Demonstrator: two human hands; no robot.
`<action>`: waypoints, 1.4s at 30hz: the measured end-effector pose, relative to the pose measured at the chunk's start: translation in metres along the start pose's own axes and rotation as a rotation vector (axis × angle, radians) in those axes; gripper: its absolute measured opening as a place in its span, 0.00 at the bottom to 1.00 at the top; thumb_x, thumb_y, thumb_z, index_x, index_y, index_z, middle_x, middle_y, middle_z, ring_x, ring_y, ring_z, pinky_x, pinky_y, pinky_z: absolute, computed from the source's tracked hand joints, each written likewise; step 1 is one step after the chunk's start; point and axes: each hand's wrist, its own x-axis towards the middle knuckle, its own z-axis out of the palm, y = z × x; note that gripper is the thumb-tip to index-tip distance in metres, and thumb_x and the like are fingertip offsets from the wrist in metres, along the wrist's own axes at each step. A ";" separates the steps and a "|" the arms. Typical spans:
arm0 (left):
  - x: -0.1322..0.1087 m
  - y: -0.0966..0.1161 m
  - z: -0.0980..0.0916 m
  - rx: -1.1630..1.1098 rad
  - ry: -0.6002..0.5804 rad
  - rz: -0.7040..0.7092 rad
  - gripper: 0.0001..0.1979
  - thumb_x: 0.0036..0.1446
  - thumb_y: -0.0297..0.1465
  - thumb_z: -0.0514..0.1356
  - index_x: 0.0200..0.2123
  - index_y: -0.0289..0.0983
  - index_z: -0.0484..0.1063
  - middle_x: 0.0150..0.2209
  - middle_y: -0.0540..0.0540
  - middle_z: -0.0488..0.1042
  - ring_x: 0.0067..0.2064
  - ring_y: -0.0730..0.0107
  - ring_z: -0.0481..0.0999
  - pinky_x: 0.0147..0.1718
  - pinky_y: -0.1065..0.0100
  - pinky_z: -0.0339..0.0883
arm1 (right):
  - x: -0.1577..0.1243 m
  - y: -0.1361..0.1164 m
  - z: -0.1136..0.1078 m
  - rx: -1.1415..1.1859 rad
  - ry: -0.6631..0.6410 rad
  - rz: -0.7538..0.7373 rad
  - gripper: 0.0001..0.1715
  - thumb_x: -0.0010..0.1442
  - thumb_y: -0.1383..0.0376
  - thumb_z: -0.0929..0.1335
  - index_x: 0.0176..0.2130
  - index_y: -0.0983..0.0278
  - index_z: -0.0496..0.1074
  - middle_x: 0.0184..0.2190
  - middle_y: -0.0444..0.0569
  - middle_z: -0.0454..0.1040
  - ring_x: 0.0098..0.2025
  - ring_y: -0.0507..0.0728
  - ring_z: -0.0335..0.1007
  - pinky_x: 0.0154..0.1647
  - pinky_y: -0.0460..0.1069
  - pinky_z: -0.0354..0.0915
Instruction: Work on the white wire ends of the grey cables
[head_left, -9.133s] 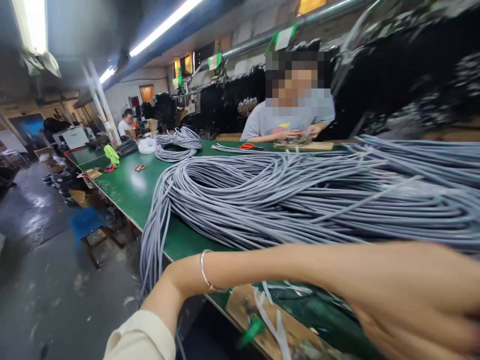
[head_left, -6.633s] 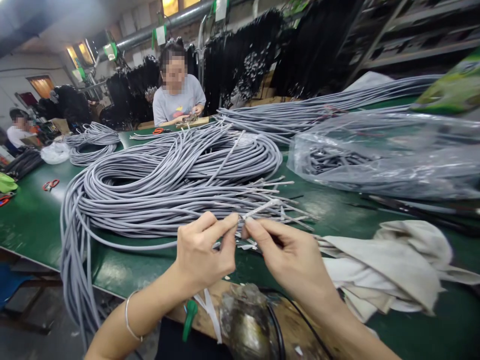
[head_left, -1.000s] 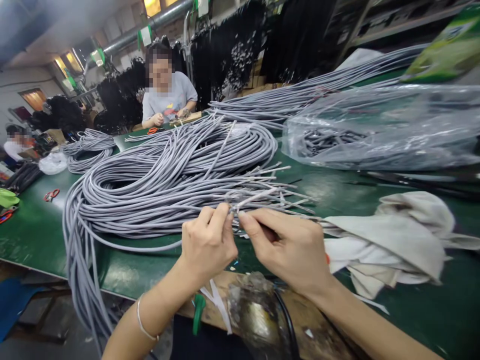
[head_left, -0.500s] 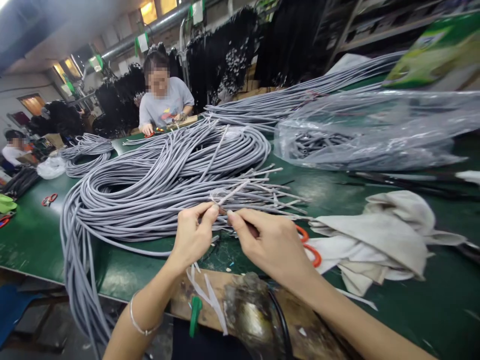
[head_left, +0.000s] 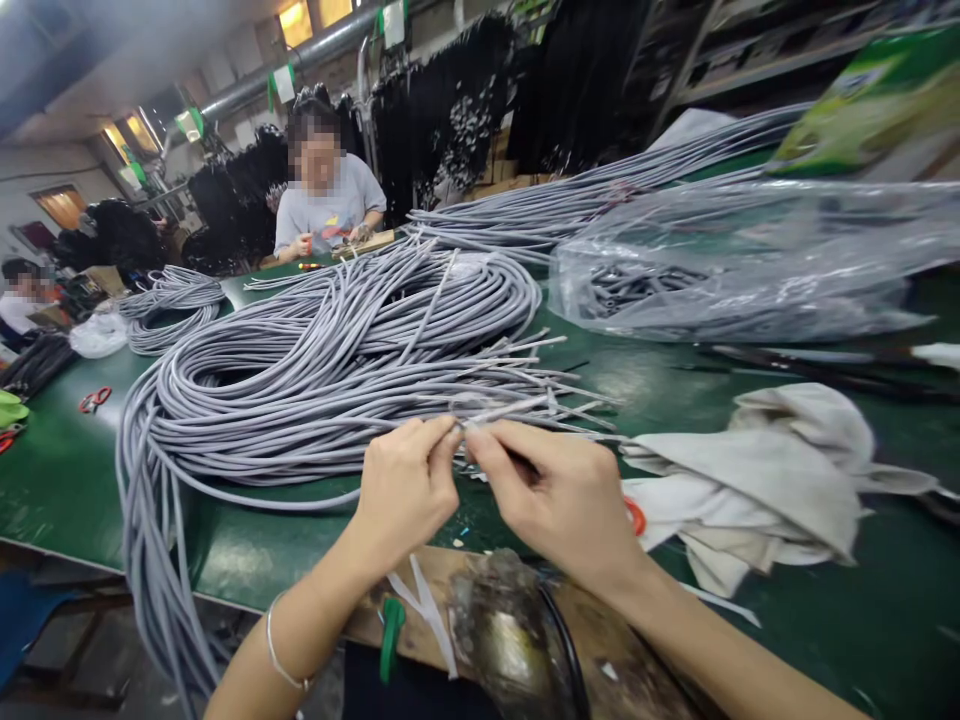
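A big coil of grey cables [head_left: 322, 370] lies on the green table [head_left: 67, 470], its cut ends fanning out to the right. My left hand [head_left: 405, 490] pinches the end of one grey cable [head_left: 495, 412] between thumb and forefinger. My right hand [head_left: 559, 500] pinches the same cable end from the right, fingertips almost touching the left ones. Both hands hover just above the table's near edge, over a wooden board [head_left: 600, 670] with a shiny wrapped tool [head_left: 499, 630] on it.
A crumpled beige cloth [head_left: 765, 480] lies right of my hands, orange scissors handles [head_left: 636, 515] peeking from under it. A clear plastic bag of parts [head_left: 735, 270] sits behind. More grey cables [head_left: 600, 195] stretch far right. A person in a grey shirt [head_left: 330, 205] works across the table.
My hands have drawn closer together on the cable end and dropped slightly. The raised cable tip now lies flatter, pointing right. The person opposite shifted their hands.
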 end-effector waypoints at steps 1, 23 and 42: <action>0.000 -0.003 0.003 0.069 -0.008 -0.015 0.12 0.59 0.27 0.52 0.39 0.37 0.76 0.30 0.45 0.76 0.30 0.67 0.73 0.34 0.67 0.69 | -0.002 -0.004 -0.002 0.024 0.020 -0.078 0.18 0.61 0.67 0.60 0.21 0.63 0.65 0.14 0.41 0.65 0.15 0.47 0.56 0.18 0.44 0.54; 0.004 0.003 -0.012 -0.234 0.105 -0.119 0.12 0.58 0.29 0.54 0.30 0.32 0.77 0.22 0.47 0.71 0.23 0.74 0.66 0.23 0.72 0.58 | 0.002 0.012 0.004 -0.029 -0.030 0.076 0.22 0.61 0.64 0.60 0.17 0.63 0.61 0.12 0.40 0.59 0.14 0.47 0.51 0.18 0.44 0.50; 0.019 -0.018 -0.006 -0.395 0.064 -0.316 0.11 0.55 0.28 0.55 0.28 0.32 0.77 0.23 0.48 0.72 0.23 0.74 0.66 0.23 0.72 0.59 | -0.012 -0.008 0.008 -0.160 -0.007 -0.325 0.21 0.64 0.68 0.59 0.22 0.64 0.68 0.16 0.44 0.67 0.20 0.50 0.61 0.23 0.47 0.52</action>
